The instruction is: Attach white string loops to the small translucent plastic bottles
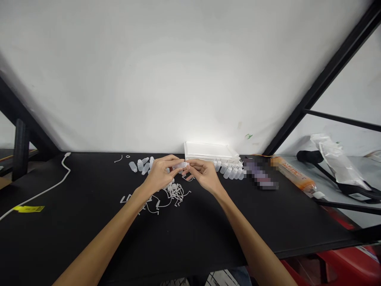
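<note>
Between my two hands, over the middle of the table, is a small translucent white bottle [179, 165] lying sideways. My left hand [162, 170] is closed around its body with thumb and fingers. At its right end, the fingertips of my right hand [201, 171] pinch the neck, where a small white part shows; its exact shape is too small to tell. Below them lies a tangle of white strap-like pieces [175, 192]. More small bottles [139, 165] lie loose beyond my left hand. Several others [233, 172] are lined up to the right of my right hand.
A stack of white trays or sheets [211, 151] stands against the wall. To the right are a blurred-out object [260, 174] and an orange-labelled tube [293, 174]. A white cable [56, 184] and a yellow tag [29, 209] lie at left. Black metal frame bars [297, 99] flank the black table [193, 238].
</note>
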Demonstrator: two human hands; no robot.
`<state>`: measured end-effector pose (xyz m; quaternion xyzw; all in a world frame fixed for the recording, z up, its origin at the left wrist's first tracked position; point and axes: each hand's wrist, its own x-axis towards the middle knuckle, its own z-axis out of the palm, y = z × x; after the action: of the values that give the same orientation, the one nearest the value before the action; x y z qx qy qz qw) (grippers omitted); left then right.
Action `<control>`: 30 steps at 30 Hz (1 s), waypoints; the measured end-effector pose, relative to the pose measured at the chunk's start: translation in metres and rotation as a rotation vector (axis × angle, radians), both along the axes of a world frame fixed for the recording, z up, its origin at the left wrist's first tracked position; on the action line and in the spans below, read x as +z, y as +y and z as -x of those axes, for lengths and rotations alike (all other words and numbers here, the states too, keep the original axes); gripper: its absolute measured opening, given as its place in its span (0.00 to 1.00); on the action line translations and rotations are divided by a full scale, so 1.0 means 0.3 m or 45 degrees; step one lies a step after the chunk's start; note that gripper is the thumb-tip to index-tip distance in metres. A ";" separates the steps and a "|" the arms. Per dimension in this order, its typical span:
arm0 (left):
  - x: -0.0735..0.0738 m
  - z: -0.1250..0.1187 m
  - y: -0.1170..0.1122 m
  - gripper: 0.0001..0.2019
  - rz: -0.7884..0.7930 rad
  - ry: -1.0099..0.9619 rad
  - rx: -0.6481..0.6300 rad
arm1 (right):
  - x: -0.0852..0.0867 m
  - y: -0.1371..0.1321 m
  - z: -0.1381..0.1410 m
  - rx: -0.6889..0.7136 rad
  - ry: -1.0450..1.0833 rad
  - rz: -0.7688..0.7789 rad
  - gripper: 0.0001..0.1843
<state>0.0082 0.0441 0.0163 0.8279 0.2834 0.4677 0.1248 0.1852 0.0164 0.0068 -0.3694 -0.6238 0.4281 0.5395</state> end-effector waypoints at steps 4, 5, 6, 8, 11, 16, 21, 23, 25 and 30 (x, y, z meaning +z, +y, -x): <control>-0.012 -0.002 0.003 0.09 -0.076 -0.044 0.010 | 0.002 -0.003 0.005 0.035 0.064 0.001 0.15; -0.015 -0.002 0.004 0.09 -0.088 -0.039 0.014 | 0.004 -0.004 0.007 0.040 0.077 0.007 0.15; -0.018 -0.001 0.005 0.09 -0.103 -0.028 0.020 | 0.004 -0.004 0.008 0.045 0.088 0.015 0.15; -0.024 0.000 0.007 0.09 -0.148 -0.006 0.038 | 0.005 -0.004 0.009 0.057 0.116 0.034 0.14; -0.031 0.002 0.008 0.09 -0.271 0.060 0.064 | 0.007 -0.002 0.006 0.100 0.141 0.079 0.14; -0.025 -0.002 -0.006 0.11 -0.528 0.258 0.138 | 0.018 -0.003 -0.004 0.128 0.171 0.164 0.14; -0.020 -0.011 -0.016 0.14 -0.673 0.372 0.189 | 0.032 -0.005 -0.013 0.119 0.196 0.214 0.14; -0.026 -0.013 -0.014 0.13 -0.647 0.366 0.197 | 0.036 -0.005 -0.015 0.084 0.171 0.219 0.14; -0.033 -0.014 -0.011 0.12 -0.579 0.352 0.208 | 0.038 -0.003 -0.015 0.043 0.126 0.213 0.15; -0.031 -0.008 -0.008 0.13 -0.223 0.326 0.174 | 0.033 0.004 -0.017 0.050 0.078 0.183 0.17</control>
<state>0.0107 0.0418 0.0071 0.8672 0.3108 0.3888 -0.0173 0.1902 0.0175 0.0166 -0.3817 -0.5819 0.4933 0.5219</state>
